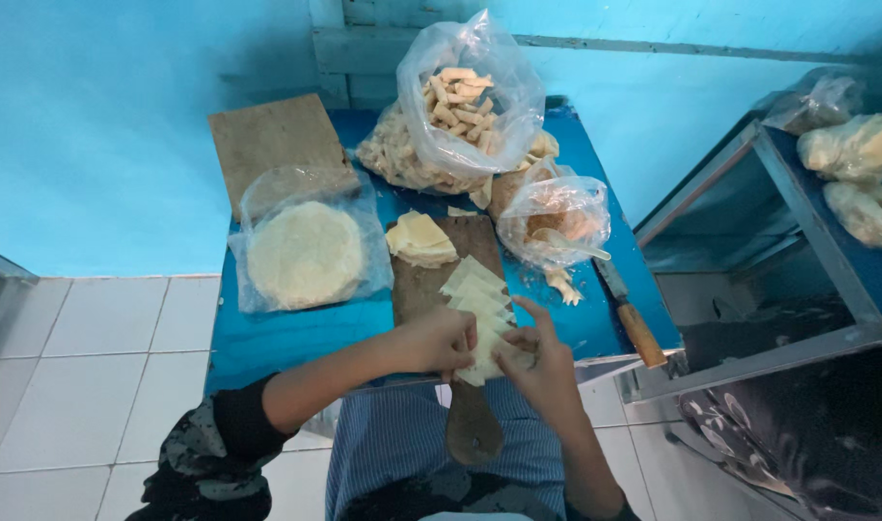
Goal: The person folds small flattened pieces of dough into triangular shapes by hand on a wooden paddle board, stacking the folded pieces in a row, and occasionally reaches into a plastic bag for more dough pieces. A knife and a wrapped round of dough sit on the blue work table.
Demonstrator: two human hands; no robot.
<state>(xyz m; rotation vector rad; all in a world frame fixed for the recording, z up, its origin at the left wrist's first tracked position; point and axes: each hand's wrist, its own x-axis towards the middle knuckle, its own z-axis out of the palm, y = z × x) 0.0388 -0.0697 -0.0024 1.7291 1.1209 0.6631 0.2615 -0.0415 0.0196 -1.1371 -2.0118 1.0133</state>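
Note:
A wooden cutting board (pixel 427 286) with a long handle lies on a small blue table (pixel 277 333). A row of thin pale dough wrappers (pixel 477 292) runs down the board, with a small stack of wrappers (pixel 420 238) at its far end. My left hand (pixel 439 340) and my right hand (pixel 539 359) meet at the board's near end, both gripping one pale wrapper (pixel 483 359) between the fingers.
A clear bag with a round stack of flat dough (pixel 304 253) lies left of the board. Bags of rolled pastry sticks (pixel 463 100) stand at the back, and a bag holding filling and a spoon (pixel 555 224) sits right. A wooden-handled knife (pixel 629 315) lies at the table's right edge.

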